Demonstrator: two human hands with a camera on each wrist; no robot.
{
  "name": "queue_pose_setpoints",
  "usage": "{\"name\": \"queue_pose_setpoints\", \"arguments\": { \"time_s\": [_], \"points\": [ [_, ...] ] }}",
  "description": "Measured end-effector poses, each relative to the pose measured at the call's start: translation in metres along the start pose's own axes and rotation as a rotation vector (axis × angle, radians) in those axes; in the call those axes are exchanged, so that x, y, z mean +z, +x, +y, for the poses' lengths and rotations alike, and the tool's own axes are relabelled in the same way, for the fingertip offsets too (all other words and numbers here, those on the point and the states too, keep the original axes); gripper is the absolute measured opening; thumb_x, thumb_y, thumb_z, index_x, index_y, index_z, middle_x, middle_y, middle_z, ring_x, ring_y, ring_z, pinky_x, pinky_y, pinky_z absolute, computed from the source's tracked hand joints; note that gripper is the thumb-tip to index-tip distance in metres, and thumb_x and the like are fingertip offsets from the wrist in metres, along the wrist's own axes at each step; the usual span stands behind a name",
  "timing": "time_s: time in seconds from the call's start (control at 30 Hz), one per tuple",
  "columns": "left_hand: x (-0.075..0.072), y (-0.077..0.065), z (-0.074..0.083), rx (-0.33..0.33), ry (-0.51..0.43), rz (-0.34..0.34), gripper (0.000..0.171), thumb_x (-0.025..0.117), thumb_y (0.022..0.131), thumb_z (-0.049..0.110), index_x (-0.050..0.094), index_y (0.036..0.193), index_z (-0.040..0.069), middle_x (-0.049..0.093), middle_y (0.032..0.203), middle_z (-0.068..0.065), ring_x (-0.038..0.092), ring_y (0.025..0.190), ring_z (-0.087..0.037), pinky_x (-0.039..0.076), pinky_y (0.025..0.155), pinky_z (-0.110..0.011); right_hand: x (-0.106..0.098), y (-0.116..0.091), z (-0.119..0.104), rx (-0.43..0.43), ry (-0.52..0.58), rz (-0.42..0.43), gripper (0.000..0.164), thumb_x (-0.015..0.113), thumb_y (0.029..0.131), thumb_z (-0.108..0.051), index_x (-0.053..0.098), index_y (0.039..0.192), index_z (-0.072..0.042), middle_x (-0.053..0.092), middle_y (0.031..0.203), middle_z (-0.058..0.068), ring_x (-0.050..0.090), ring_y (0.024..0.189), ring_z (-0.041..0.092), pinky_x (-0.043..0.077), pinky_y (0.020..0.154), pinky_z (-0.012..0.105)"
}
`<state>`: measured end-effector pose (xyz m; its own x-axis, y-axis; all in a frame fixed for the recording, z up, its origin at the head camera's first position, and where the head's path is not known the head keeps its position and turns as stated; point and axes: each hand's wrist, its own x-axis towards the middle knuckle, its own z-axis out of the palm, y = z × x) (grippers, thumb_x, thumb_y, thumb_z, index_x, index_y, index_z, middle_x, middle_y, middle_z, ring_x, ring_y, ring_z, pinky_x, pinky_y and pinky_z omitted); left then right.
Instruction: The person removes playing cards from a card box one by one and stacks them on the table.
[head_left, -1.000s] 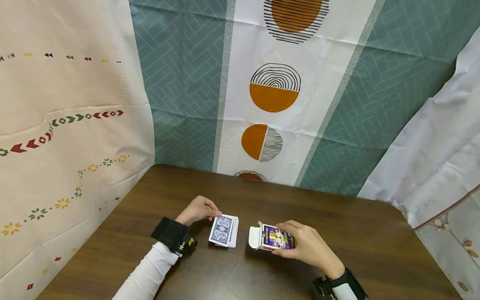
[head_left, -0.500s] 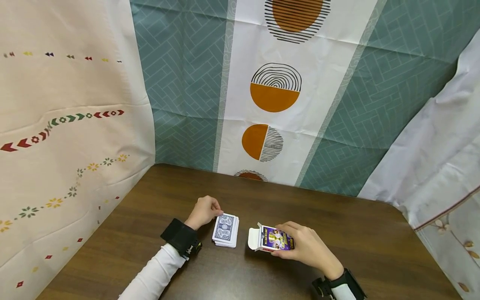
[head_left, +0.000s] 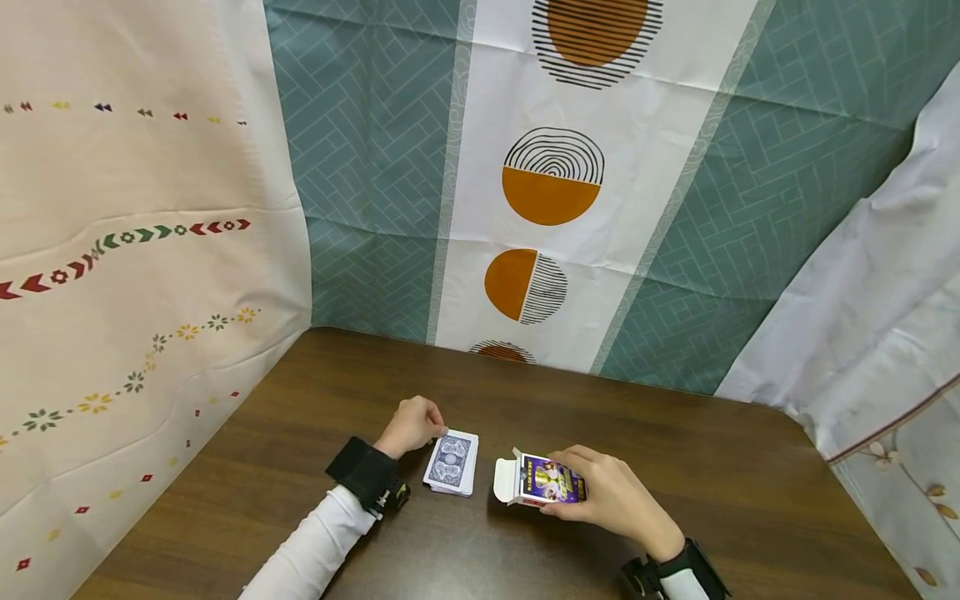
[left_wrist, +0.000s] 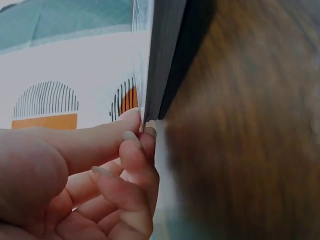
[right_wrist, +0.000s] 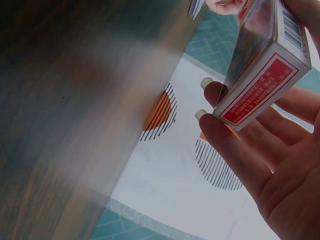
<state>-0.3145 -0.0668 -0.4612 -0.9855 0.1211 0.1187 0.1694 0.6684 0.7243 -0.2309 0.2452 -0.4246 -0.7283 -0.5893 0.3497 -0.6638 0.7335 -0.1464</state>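
A deck of blue-backed playing cards (head_left: 451,461) lies face down on the table, its edges slightly uneven. At its far left corner, my left hand (head_left: 411,427) pinches the edge of a card. Seen from the left wrist, thumb and fingertips meet at the thin edge of the top card, with the rest of the deck (left_wrist: 162,60) right beside it. To the right, my right hand (head_left: 611,492) grips a purple card box (head_left: 552,480) between thumb and fingers. The box's white end flap (head_left: 506,481) hangs open towards the deck. A red end panel (right_wrist: 260,90) shows in the right wrist view.
The brown wooden table (head_left: 420,550) reaches back to a patterned curtain (head_left: 551,275). Cream cloth (head_left: 150,292) hangs along the left side and white cloth (head_left: 862,333) along the right. A gap of bare table separates deck and box.
The top card has shifted right, from jutting out leftward to lying nearly in line with the deck. My left hand moved slightly right with it. The right hand and box have barely moved.
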Motion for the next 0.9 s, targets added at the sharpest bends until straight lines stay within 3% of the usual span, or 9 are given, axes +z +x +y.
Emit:
{"name": "queue_pose_setpoints", "arguments": {
  "time_s": [0.07,0.17,0.23,0.3,0.37,0.43,0.6,0.77,0.9],
  "points": [
    [-0.001,-0.001,0.004,0.011,0.023,0.010,0.017,0.074,0.080,0.004,0.065,0.067,0.004,0.060,0.062,-0.003,0.055,0.057,-0.014,0.041,0.052,-0.025,0.000,0.000,0.000,0.001,0.001,0.004,0.062,0.072,0.074,-0.063,0.068,0.111,-0.013,0.067,0.103,-0.006,0.052,0.075,-0.002,0.044,0.061,0.015],
    [-0.004,-0.008,0.015,0.103,0.016,0.007,0.019,0.072,0.084,0.013,0.064,0.069,0.006,0.058,0.064,0.000,0.051,0.058,-0.012,0.039,0.054,-0.025,0.000,0.000,0.000,0.002,0.000,0.010,0.062,0.072,0.074,-0.063,0.068,0.111,-0.014,0.067,0.102,-0.006,0.052,0.074,-0.001,0.044,0.061,0.016],
    [-0.005,-0.015,0.027,0.151,-0.056,-0.100,0.019,0.071,0.087,0.020,0.067,0.074,0.007,0.059,0.069,0.001,0.049,0.063,-0.012,0.039,0.057,-0.025,-0.001,0.000,0.000,0.003,0.001,0.010,0.062,0.072,0.074,-0.063,0.068,0.111,-0.014,0.067,0.102,-0.006,0.052,0.074,-0.001,0.044,0.061,0.016],
    [-0.004,-0.022,0.041,0.184,-0.173,-0.259,0.020,0.069,0.088,0.025,0.071,0.081,0.006,0.060,0.074,0.001,0.048,0.067,-0.012,0.038,0.058,-0.025,-0.001,0.000,0.000,0.001,0.002,0.011,0.063,0.071,0.074,-0.064,0.068,0.111,-0.013,0.067,0.102,-0.007,0.052,0.075,-0.002,0.044,0.061,0.016],
    [-0.002,-0.030,0.058,0.144,-0.269,-0.420,0.020,0.068,0.089,0.024,0.073,0.088,0.005,0.061,0.079,0.000,0.048,0.070,-0.013,0.037,0.059,-0.025,-0.001,0.001,-0.001,-0.009,0.000,0.019,0.062,0.071,0.074,-0.064,0.068,0.111,-0.014,0.067,0.102,-0.007,0.052,0.075,-0.002,0.045,0.061,0.016],
    [0.004,-0.036,0.069,0.135,-0.326,-0.505,0.020,0.068,0.090,0.023,0.073,0.092,0.003,0.058,0.076,0.000,0.046,0.066,-0.012,0.035,0.057,-0.025,-0.002,0.001,-0.002,-0.023,-0.004,0.035,0.062,0.072,0.074,-0.063,0.068,0.111,-0.014,0.067,0.101,-0.008,0.053,0.075,-0.003,0.046,0.061,0.016],
    [0.013,-0.042,0.076,0.081,-0.387,-0.540,0.019,0.070,0.089,0.020,0.071,0.095,0.003,0.051,0.072,0.002,0.043,0.062,-0.012,0.032,0.055,-0.024,-0.004,0.002,-0.005,-0.064,-0.017,0.087,0.060,0.075,0.073,-0.061,0.068,0.110,-0.014,0.066,0.102,-0.008,0.054,0.074,-0.003,0.046,0.061,0.015],
    [0.016,-0.043,0.076,0.061,-0.411,-0.546,0.019,0.070,0.088,0.020,0.070,0.093,0.002,0.058,0.086,0.000,0.047,0.078,-0.014,0.034,0.062,-0.025,-0.006,0.002,-0.008,-0.077,-0.017,0.110,0.060,0.075,0.073,-0.060,0.068,0.111,-0.014,0.067,0.102,-0.007,0.053,0.073,-0.004,0.044,0.060,0.013],
    [0.020,-0.047,0.077,0.067,-0.418,-0.511,0.016,0.070,0.087,0.016,0.067,0.085,0.000,0.051,0.074,0.001,0.043,0.067,-0.013,0.031,0.056,-0.024,-0.005,0.002,-0.010,-0.080,-0.015,0.118,0.060,0.075,0.073,-0.060,0.068,0.111,-0.014,0.067,0.102,-0.008,0.053,0.072,-0.004,0.044,0.059,0.012]
  ]
}}
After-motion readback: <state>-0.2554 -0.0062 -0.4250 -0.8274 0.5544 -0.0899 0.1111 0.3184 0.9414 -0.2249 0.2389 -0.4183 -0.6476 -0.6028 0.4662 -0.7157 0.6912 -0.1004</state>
